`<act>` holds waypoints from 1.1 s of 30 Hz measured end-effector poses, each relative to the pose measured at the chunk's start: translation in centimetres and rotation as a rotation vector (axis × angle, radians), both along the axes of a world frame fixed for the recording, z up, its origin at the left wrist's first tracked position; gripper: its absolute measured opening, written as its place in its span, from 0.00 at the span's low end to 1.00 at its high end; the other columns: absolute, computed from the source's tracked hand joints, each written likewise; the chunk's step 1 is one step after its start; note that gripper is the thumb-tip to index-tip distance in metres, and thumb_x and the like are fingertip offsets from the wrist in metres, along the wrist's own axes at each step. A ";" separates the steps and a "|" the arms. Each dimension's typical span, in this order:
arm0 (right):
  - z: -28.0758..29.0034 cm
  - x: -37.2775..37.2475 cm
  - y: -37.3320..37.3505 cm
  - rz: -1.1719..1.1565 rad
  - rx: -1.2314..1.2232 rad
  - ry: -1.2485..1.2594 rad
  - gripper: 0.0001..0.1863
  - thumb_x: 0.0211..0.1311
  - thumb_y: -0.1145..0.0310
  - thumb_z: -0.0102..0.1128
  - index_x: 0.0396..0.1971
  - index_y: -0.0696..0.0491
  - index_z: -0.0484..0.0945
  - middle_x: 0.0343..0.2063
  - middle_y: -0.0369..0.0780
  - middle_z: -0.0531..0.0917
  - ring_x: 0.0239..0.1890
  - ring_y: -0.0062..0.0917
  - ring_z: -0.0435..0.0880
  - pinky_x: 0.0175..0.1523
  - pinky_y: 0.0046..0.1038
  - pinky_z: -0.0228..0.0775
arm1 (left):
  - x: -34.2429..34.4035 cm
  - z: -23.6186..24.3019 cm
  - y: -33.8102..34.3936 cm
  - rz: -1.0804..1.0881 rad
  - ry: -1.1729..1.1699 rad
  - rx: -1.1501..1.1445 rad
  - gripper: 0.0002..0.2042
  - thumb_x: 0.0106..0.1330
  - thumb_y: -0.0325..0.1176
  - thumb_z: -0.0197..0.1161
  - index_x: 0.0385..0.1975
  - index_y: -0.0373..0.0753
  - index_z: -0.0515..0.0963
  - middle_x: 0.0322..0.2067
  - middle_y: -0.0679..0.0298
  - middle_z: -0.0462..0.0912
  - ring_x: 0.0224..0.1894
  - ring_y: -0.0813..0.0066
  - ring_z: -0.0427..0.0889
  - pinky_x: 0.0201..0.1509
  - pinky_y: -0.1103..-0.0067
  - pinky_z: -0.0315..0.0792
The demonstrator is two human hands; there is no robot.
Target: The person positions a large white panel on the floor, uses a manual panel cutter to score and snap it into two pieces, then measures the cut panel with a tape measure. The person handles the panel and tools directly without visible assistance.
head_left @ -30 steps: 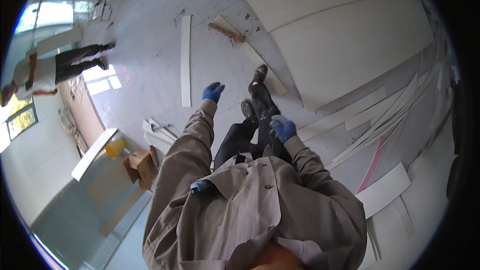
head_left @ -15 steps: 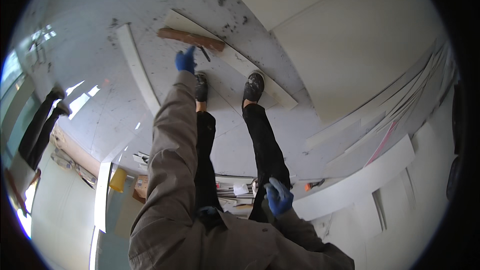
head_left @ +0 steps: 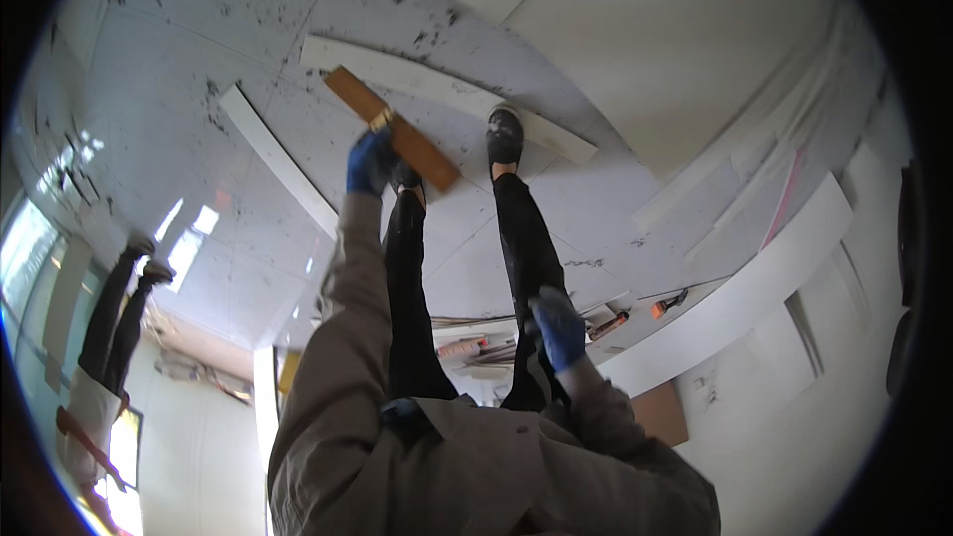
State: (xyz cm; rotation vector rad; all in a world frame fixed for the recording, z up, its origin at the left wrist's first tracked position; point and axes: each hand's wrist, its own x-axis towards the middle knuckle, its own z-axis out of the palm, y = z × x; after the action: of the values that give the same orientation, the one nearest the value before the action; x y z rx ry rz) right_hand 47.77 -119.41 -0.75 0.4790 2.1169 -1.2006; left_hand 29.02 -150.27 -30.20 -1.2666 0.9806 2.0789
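My left hand point(head_left: 369, 161), in a blue glove, is closed round the edge of a brown wooden board point(head_left: 422, 151). The board is held slantwise above the floor, over my left shoe point(head_left: 405, 177). A pale patch shows on it where I grip; I cannot make out what it is. My right hand point(head_left: 558, 328), also in a blue glove with greyish fingers, hangs beside my right thigh with its fingers loosely stretched and nothing seen in them. A long white strip point(head_left: 427, 79) lies on the floor beyond the board, with my right shoe point(head_left: 505, 136) against it.
Another white strip point(head_left: 278, 159) lies to the left. Large pale sheets point(head_left: 685, 60) cover the floor at the far right. Behind my legs are an orange tool point(head_left: 669, 305) and a long curved-looking white panel point(head_left: 735, 288). Another person point(head_left: 109, 328) stands at the left.
My left hand has taken hold of the brown board, which lay on the white strip, and lifted it nearer to me. My right hand has moved up along my thigh.
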 end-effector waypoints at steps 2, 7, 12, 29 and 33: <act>0.9 -1.5 -1.0 -0.619 -0.167 -0.259 0.29 0.65 0.69 0.63 0.64 0.60 0.67 0.57 0.47 0.78 0.55 0.29 0.80 0.58 0.29 0.74 | 2.4 8.9 3.0 -0.046 0.135 0.029 0.16 0.68 0.33 0.62 0.51 0.32 0.77 0.33 0.66 0.81 0.27 0.77 0.77 0.31 0.79 0.73; 10.6 -5.7 -3.9 -0.121 -0.075 0.183 0.57 0.47 0.50 0.78 0.70 0.60 0.54 0.63 0.52 0.70 0.63 0.42 0.73 0.62 0.36 0.70 | 6.2 31.0 9.2 -0.338 0.205 0.228 0.23 0.62 0.18 0.59 0.59 0.32 0.72 0.44 0.60 0.82 0.44 0.71 0.83 0.47 0.77 0.79; 22.4 -1.5 -2.0 -0.397 -0.057 0.053 0.51 0.45 0.56 0.77 0.66 0.59 0.58 0.53 0.52 0.78 0.54 0.42 0.81 0.56 0.36 0.75 | 6.6 46.3 12.7 -0.669 0.264 0.562 0.28 0.59 0.25 0.68 0.61 0.32 0.68 0.45 0.63 0.80 0.43 0.76 0.81 0.43 0.82 0.75; 35.4 14.5 23.8 -0.678 0.578 0.290 0.54 0.44 0.51 0.78 0.68 0.58 0.58 0.58 0.52 0.76 0.57 0.45 0.78 0.60 0.38 0.73 | 9.2 52.0 35.9 -3.070 1.424 -0.837 0.41 0.58 0.52 0.64 0.71 0.43 0.59 0.72 0.45 0.55 0.70 0.33 0.58 0.65 0.37 0.55; 37.6 10.1 31.6 -0.844 0.552 0.300 0.53 0.46 0.56 0.76 0.69 0.60 0.56 0.59 0.54 0.74 0.57 0.44 0.78 0.59 0.35 0.73 | 8.5 54.7 44.7 -1.942 1.541 -0.003 0.46 0.57 0.42 0.75 0.72 0.38 0.53 0.70 0.52 0.59 0.72 0.61 0.61 0.71 0.61 0.59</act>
State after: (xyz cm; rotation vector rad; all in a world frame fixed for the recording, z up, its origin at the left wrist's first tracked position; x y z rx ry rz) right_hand 57.84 -87.82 36.88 1.6524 2.5994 -1.1169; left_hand 37.55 -105.61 24.52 1.4067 1.5271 0.8294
